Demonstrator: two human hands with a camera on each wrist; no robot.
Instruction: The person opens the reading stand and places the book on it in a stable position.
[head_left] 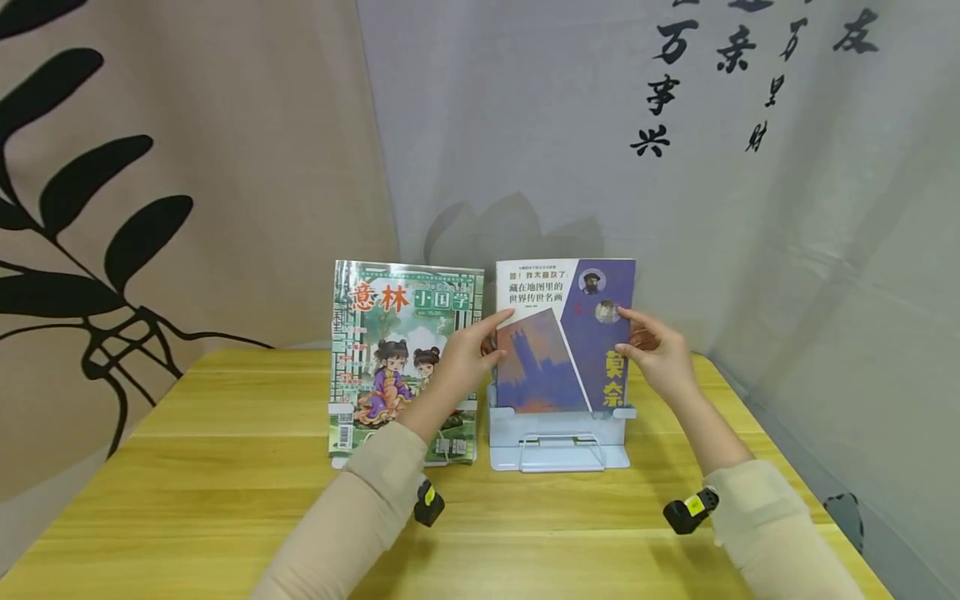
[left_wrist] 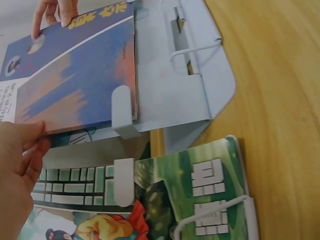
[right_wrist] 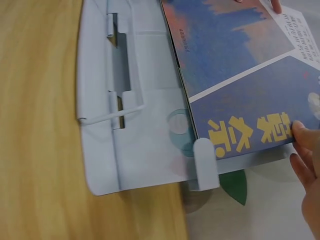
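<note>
A blue-purple book (head_left: 603,329) with a painting and yellow characters on its cover leans against a pale bookstand (head_left: 558,429). My left hand (head_left: 474,350) pinches its left edge, thumb on the cover. At the opposite edge my right hand (head_left: 660,350) pinches it, thumb in front and fingers behind. The book's lower edge sits above the stand's base, leaving part of the back plate bare. One side clip (left_wrist: 122,110) overlaps the cover's lower corner in the left wrist view. In the right wrist view the other clip (right_wrist: 205,162) stands at the other lower corner.
To the left, a green magazine (head_left: 405,333) with two cartoon girls stands in a second stand, close under my left forearm. A wire holder (head_left: 562,450) folds out at the front of the book's stand. Both stands rest on a wooden table (head_left: 247,433) before a printed curtain (head_left: 525,125).
</note>
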